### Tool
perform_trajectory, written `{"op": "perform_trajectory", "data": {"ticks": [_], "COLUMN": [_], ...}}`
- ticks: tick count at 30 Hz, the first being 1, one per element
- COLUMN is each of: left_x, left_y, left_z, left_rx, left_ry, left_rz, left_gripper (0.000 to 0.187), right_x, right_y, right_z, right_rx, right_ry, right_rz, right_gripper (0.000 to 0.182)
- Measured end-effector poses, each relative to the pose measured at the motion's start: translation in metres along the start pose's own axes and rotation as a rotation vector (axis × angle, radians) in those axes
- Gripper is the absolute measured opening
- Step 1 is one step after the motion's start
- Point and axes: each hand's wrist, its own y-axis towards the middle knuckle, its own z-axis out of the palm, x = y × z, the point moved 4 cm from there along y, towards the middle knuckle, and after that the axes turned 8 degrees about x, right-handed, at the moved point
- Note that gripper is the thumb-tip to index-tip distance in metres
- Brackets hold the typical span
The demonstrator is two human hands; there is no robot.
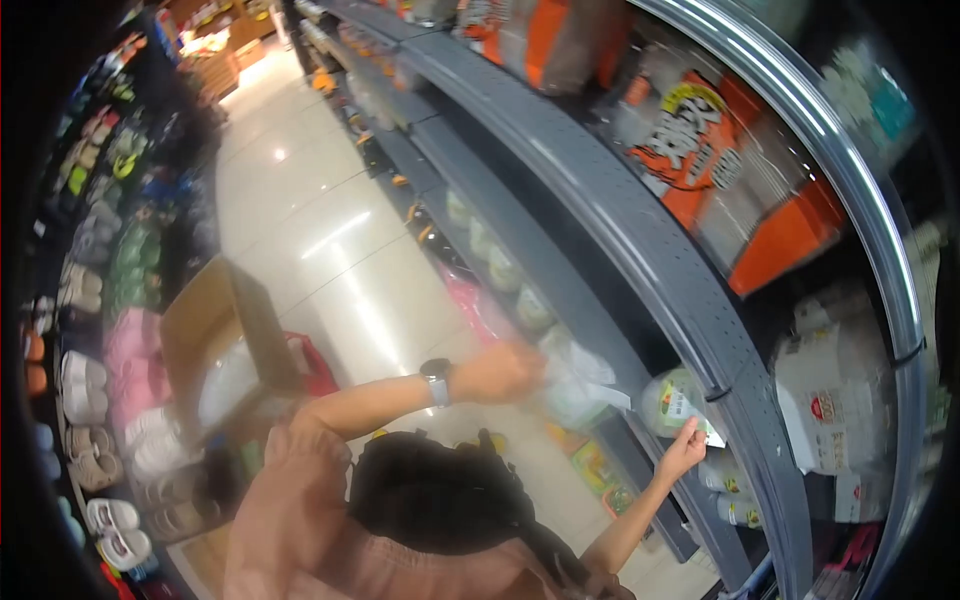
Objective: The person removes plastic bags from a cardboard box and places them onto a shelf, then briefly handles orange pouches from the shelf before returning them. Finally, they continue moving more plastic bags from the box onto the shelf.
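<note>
Grey perforated metal shelf rail (640,250) runs diagonally through the warped, tilted view, and everything here is placed from it. Just below its lower end, the right hand (685,450) pinches a small white paper label (712,436) clipped to the rail's edge, beside a pale green round packet (668,398). Further under the rail, the left hand (500,372), a grey wristwatch (436,381) on its wrist, is smeared by motion against a translucent white plastic bag (572,385); whether it grips the bag cannot be told. Above the rail, orange-and-white printed sacks (700,150) are cut off. The person's dark hair (430,490) hides the lower shelves.
</note>
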Motion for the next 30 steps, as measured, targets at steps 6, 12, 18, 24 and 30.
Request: {"op": "perform_trajectory", "data": {"ticks": [6,12,18,24,30], "left_x": [0.002,-0.001,0.006,0.035,0.063], "left_y": [-0.123,-0.286,-0.451,-0.623,-0.747], "left_z": [-0.031,-0.083,-0.146,-0.207,-0.219], "left_rx": [0.091,-0.140,-0.430,-1.049,-1.271], "left_ry": [0.015,-0.023,-0.003,-0.294,-0.016], "left_rz": [-0.194,-0.539,-0.941,-1.208,-1.377], "left_gripper": [0.025,0.028,0.032,0.039,0.037], "right_x": [0.086,0.129,0.179,0.244,0.278], "right_y": [-0.055,-0.127,-0.244,-0.326,-0.361], "right_z": [0.055,0.134,0.241,0.298,0.326], "right_rx": [-0.095,0.191,0.484,0.792,0.953], "right_ry": [-0.238,0.082,0.162,-0.028,-0.041], "right_rz": [-0.426,-0.182,-0.286,-0.523,-0.658], "right_gripper": [0.037,0.031,0.033,0.032,0.030]}}
